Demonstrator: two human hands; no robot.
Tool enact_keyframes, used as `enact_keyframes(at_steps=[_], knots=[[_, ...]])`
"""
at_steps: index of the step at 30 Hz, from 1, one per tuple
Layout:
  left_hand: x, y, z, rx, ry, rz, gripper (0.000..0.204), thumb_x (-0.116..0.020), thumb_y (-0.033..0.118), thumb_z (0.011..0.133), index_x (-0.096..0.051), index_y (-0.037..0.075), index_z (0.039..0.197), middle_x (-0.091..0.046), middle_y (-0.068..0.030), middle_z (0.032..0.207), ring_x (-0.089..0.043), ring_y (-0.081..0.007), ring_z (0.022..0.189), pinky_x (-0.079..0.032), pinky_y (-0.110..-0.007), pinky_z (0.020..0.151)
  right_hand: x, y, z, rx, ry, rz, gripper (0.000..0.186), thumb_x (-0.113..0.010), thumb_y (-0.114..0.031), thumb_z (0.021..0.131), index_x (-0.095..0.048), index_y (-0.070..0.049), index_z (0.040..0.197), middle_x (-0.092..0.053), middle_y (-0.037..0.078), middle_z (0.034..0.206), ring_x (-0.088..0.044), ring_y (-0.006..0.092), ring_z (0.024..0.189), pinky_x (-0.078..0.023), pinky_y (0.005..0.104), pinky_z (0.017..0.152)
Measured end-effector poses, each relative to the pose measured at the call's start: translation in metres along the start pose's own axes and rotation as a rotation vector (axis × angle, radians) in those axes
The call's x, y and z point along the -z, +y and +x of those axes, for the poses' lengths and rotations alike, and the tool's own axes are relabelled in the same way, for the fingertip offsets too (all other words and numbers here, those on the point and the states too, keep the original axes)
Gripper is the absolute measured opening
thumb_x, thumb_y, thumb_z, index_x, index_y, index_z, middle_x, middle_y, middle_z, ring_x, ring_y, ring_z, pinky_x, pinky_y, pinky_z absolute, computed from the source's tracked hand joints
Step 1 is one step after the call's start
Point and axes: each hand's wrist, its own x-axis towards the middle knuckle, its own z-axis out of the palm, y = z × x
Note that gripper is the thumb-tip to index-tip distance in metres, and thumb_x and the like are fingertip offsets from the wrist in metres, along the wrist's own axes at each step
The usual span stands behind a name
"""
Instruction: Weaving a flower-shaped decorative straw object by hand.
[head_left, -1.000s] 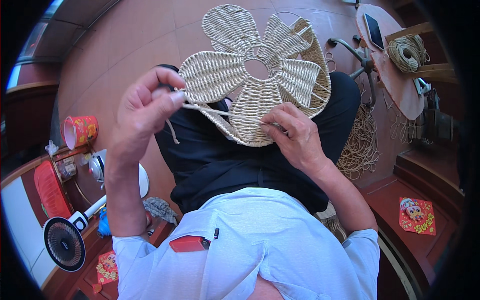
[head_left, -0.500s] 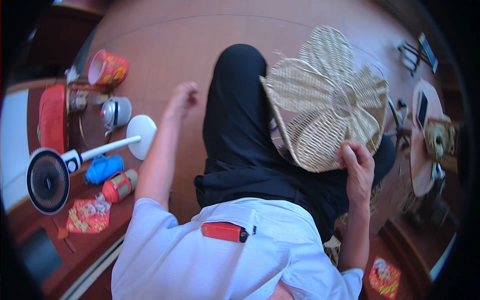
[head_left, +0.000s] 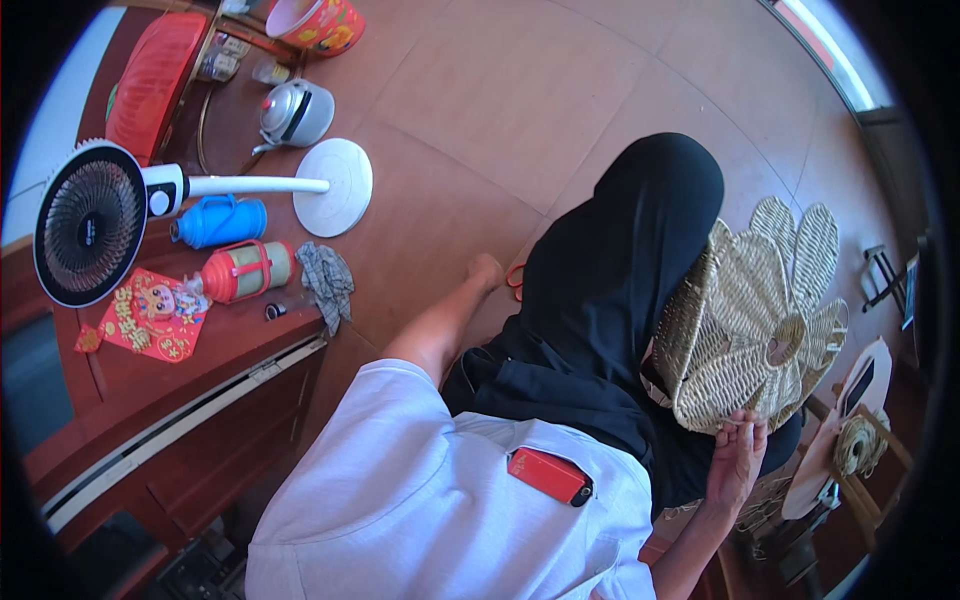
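Note:
A woven straw basket [head_left: 697,330] with large flower-like petals [head_left: 745,290] around a round centre [head_left: 787,335] rests on my lap, tilted to the right. My right hand [head_left: 735,460] is closed, its fingertips pinching the basket's near edge at a petal and a thin pale strand. My left hand [head_left: 486,272] reaches low beside my raised knee, away from the basket. Next to it shows an orange loop [head_left: 515,282], which looks like a scissors handle, partly hidden by my black trouser leg. The fingers of this hand are mostly hidden.
At left stand a white fan [head_left: 92,230], a blue thermos [head_left: 222,222], a red thermos [head_left: 245,271], a grey cloth [head_left: 326,283] and a kettle [head_left: 300,112]. A coil of straw cord [head_left: 860,443] sits at right. Tiled floor [head_left: 480,90] stretches ahead.
The view has turned, so the basket appears lower and farther right. My left hand has come down beside my knee, near the orange loop. My right hand stays at the basket's edge.

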Motion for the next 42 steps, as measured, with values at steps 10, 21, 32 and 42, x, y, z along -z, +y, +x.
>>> enact_keyframes(at_steps=[10,21,32,42], knots=[[-0.065,0.001,0.016,-0.105,0.112,-0.267,0.023,-0.073,0.022,0.095,-0.076,0.000,0.098,-0.077,-0.0254,0.096,-0.077,-0.0411,0.095,-0.061,-0.053,0.088,-0.004,-0.004,0.008,-0.030,-0.101,0.011,0.019,-0.075,-0.012,0.107,-0.064,-0.010,0.123,-0.065,0.006,0.123,-0.067,0.0130,0.101,-0.059,0.0284,0.089],[0.042,0.000,-0.098,-0.920,0.107,-0.326,0.017,-0.076,0.022,0.101,-0.069,0.006,0.099,-0.067,-0.0093,0.075,-0.071,-0.0292,0.072,-0.058,-0.043,0.072,-0.048,-0.021,-0.003,-0.096,0.074,-0.159,0.018,-0.077,-0.014,0.102,-0.069,-0.003,0.114,-0.070,0.008,0.110,-0.067,0.0169,0.096,-0.055,0.0327,0.086],[0.142,0.112,-0.107,-0.784,-0.059,-0.738,0.022,-0.078,0.026,0.102,-0.066,0.010,0.093,-0.062,-0.0031,0.072,-0.065,-0.0195,0.067,-0.053,-0.036,0.066,-0.050,-0.018,-0.005,0.010,0.045,-0.155,0.016,-0.078,-0.015,0.105,-0.072,-0.004,0.115,-0.075,0.005,0.110,-0.074,0.0116,0.095,-0.061,0.0278,0.084],[0.284,0.227,-0.242,-0.909,-0.021,-0.553,0.014,-0.072,0.025,0.108,-0.066,0.013,0.108,-0.060,0.0060,0.086,-0.053,-0.0017,0.073,-0.039,-0.022,0.063,-0.069,-0.030,-0.001,0.040,-0.069,-0.393,0.017,-0.073,-0.016,0.107,-0.074,0.001,0.112,-0.077,0.002,0.094,-0.073,0.0086,0.086,-0.059,0.0251,0.077]])
